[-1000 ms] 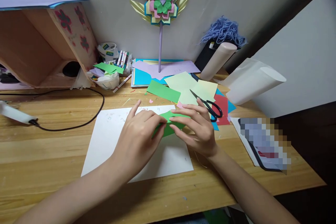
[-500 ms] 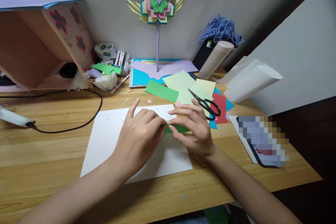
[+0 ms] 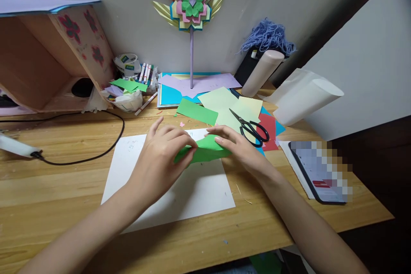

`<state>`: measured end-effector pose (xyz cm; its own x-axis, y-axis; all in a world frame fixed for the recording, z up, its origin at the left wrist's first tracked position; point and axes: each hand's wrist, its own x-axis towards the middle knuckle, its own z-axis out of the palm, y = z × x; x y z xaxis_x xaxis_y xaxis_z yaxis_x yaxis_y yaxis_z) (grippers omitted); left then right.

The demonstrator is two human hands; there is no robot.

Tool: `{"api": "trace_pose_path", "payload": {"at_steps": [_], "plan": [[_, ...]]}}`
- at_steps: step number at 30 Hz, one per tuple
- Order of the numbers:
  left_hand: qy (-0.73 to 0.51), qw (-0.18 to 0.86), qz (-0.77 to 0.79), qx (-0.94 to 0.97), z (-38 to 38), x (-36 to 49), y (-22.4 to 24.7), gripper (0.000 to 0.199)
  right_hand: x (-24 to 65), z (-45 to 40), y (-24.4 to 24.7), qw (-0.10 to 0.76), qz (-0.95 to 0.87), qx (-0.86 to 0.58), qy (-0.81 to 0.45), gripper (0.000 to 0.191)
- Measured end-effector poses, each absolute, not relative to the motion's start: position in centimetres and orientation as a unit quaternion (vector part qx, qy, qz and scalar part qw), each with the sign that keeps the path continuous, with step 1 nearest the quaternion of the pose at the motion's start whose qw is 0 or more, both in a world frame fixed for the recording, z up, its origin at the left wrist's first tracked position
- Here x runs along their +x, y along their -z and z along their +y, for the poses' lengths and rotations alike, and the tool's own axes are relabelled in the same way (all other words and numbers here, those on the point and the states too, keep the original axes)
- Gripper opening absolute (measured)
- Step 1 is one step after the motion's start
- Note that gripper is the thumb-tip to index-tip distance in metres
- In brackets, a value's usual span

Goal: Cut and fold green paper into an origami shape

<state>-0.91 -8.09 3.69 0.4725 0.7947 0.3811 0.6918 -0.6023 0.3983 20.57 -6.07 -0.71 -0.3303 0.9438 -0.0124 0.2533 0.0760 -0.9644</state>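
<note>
Our left hand [image 3: 159,158] pinched the green paper [image 3: 208,150], best done lightly, while our right hand [image 3: 242,147] touched it, grip unclear.

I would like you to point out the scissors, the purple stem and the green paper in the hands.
Scissors [image 3: 241,121]: head view, on the metal blades near the pivot.
Purple stem [image 3: 192,58]: head view, mid-length.
Green paper [image 3: 207,150]: head view, between the hands.

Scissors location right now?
In the head view, the scissors lie right of centre, on the pale yellow paper and beside the red paper, just beyond the right hand.
</note>
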Motion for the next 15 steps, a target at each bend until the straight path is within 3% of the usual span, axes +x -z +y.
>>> {"api": "trace_pose_path", "payload": {"at_steps": [6,15], "plan": [[-0.248,0.092,0.406,0.875,-7.30,-1.46,-3.67,0.015,20.56,-6.02,1.29,0.345,-0.528,-0.394,-0.669,0.033],[-0.275,0.064,0.367,0.886,-7.46,-1.31,-3.86,0.016,20.27,-6.34,0.69,0.369,-0.495,-0.365,-0.697,0.023]]}}
